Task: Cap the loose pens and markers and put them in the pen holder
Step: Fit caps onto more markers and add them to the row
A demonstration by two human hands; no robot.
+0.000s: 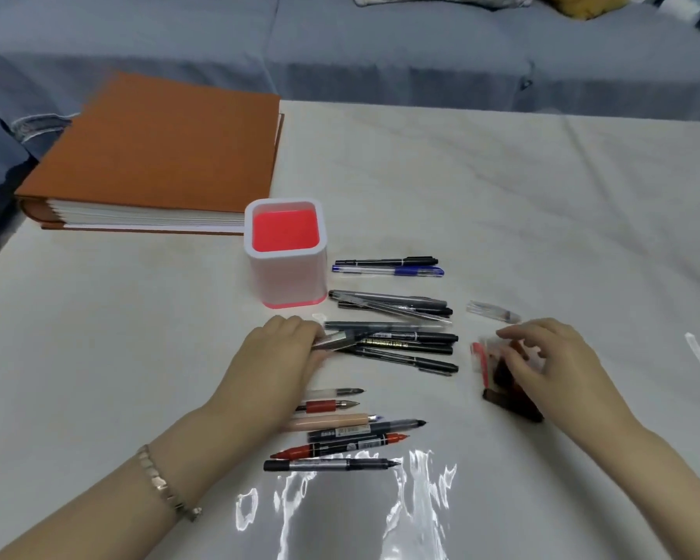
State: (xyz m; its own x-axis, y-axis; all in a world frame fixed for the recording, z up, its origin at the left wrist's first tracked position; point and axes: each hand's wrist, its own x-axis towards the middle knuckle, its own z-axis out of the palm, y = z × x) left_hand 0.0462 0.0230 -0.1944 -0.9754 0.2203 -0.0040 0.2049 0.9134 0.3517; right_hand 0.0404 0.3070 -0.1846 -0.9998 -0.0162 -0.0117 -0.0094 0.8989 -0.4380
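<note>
**Pens loose on table; holder holds none**

Table [481, 175] under a white cloth, the largest surface in view; orange album [158, 147] lies flat at its far left corner; a shiny clear plastic sheet [340, 515] covers the near edge.

Pen holder [285, 276], white with a red inside, stands upright just in front of the album, no pens in it; all pens lie to its right and nearer the person.

Left hand [275, 357], bracelet [158, 483] on its wrist, has fingers curled round the left end of a grey pen [340, 339] at the middle pile [409, 349].

Right hand [550, 357] is over a blurred cluster of caps [510, 402], fingers bent; whether it grasps one cannot be told.

Uncapped pens [340, 434] lie in a row near the left wrist, tips pointing right; two capped pens, black [386, 261] and blue [388, 271], lie side by side, just right of the holder's rim.

A clear cap [494, 311] lies alone beyond the right hand.
</note>
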